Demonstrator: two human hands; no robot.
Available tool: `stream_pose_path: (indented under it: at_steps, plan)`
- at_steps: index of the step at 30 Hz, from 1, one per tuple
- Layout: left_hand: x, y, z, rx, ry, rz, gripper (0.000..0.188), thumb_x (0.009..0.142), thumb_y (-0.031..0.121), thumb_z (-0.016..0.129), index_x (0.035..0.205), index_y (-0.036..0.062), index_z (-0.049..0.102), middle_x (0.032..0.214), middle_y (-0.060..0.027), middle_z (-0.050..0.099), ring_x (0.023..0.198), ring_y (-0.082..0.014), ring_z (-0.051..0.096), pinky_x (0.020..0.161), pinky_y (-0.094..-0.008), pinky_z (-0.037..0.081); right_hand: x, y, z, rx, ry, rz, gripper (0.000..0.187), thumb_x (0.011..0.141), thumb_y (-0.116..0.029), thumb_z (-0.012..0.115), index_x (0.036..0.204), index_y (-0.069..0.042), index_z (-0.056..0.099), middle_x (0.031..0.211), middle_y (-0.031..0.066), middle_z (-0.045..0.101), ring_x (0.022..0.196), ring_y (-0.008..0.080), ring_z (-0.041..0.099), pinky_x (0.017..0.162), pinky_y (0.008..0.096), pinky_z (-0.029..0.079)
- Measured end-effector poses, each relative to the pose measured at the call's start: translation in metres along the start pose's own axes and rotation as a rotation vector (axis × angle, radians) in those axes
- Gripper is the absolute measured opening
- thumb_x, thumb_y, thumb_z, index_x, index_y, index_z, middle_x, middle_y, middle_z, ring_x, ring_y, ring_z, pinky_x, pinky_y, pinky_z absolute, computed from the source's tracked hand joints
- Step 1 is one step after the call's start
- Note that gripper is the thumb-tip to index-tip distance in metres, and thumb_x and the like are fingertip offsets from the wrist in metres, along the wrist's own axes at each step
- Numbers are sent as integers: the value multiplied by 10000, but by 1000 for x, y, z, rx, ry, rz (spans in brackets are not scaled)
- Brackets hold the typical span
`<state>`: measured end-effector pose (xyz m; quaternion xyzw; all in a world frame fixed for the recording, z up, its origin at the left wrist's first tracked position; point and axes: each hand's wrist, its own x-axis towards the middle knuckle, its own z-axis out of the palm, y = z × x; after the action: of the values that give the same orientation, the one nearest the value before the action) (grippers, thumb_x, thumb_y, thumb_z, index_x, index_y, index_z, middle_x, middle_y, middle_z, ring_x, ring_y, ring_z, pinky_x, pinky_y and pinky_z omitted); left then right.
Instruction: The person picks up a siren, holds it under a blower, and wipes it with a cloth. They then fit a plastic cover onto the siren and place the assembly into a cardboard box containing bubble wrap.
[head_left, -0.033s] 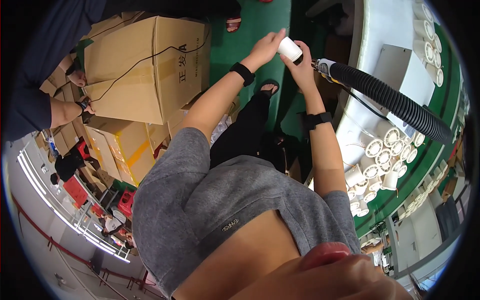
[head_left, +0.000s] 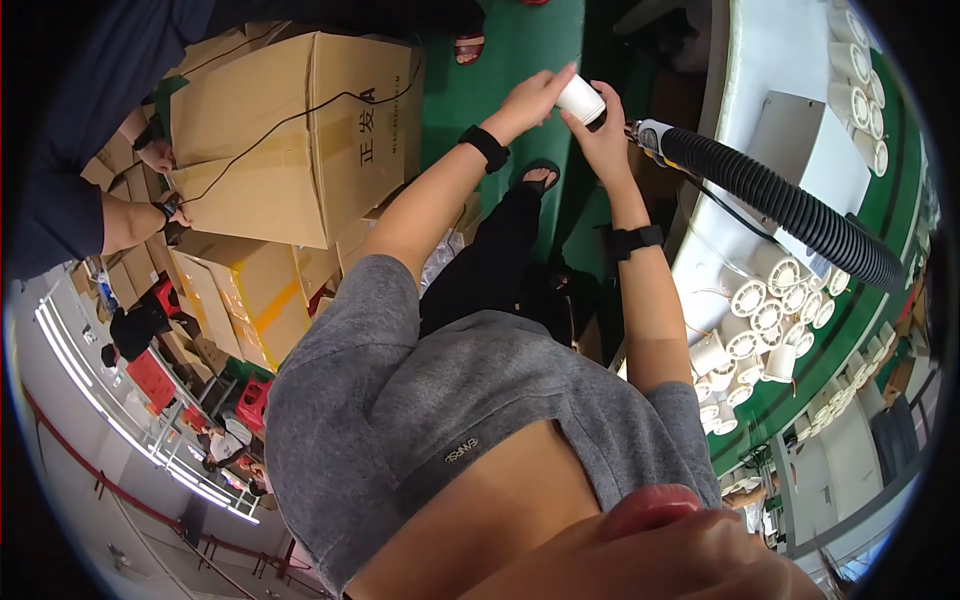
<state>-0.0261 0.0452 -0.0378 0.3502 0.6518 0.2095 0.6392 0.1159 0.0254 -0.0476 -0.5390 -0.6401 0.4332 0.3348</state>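
Observation:
A small white cylinder [head_left: 579,99], like a plastic cup-shaped housing, is held tilted between both my hands above the green floor. My left hand [head_left: 530,104] closes on its upper left side, thumb and fingers pressed to it. Around the lower right end curls my right hand [head_left: 604,140], thumb on one side and fingertips on the other. Something dark shows at that end, too small to make out. Just right of my right hand is the metal tip of a ribbed black hose [head_left: 780,185], and I cannot tell whether they touch.
On the white bench [head_left: 690,262] at right stand a grey metal box [head_left: 800,140] and a cluster of white round housings [head_left: 768,316]. More housings line the green belt [head_left: 900,200]. At left, a person's hands [head_left: 160,155] rest by a large cardboard box [head_left: 250,140] crossed by a black cable.

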Motion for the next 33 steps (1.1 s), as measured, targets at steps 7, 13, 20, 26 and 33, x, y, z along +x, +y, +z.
stream_pose_path:
  at_steps: [7, 13, 20, 26, 33]
  plan:
    - [1, -20, -11, 99, -32, 185, 500, 738, 396, 593, 1028, 15, 451, 842, -80, 526, 739, -168, 530, 649, -262, 441, -13, -10, 14, 291, 34, 115, 597, 708, -172, 647, 1187, -25, 322, 1079, 112, 455, 935, 255, 501, 700, 312, 465]
    - [-31, -27, -12, 336, -7, 619, 498, 694, 186, 680, 1084, 41, 408, 987, -87, 494, 882, -148, 512, 753, -255, 428, -24, -25, -7, 1208, -183, 870, 397, 824, -291, 511, 1117, -40, 417, 1011, 109, 504, 824, 208, 560, 660, 309, 505]
    - [-104, -31, 16, -149, -387, 406, 507, 697, 44, 648, 1126, 58, 379, 1059, -82, 467, 934, -152, 497, 822, -267, 407, -81, -40, -31, 1046, -292, 937, 335, 854, -368, 431, 988, -64, 479, 758, 27, 548, 630, 107, 557, 467, 204, 478]
    - [-154, 13, 58, 76, -528, 389, 330, 795, 109, 541, 1095, 36, 425, 1038, -101, 492, 916, -158, 501, 761, -263, 422, -141, -96, -98, 723, -53, 729, 303, 863, -347, 417, 949, -65, 489, 715, 5, 510, 568, 77, 510, 399, 163, 384]
    - [-211, 51, 173, 150, -591, 1078, 228, 866, 169, 390, 947, 12, 533, 810, -74, 536, 671, -121, 498, 601, -223, 401, -240, -139, -166, 644, 434, 627, 325, 871, -355, 378, 923, -58, 496, 743, 8, 512, 646, 86, 516, 473, 181, 389]
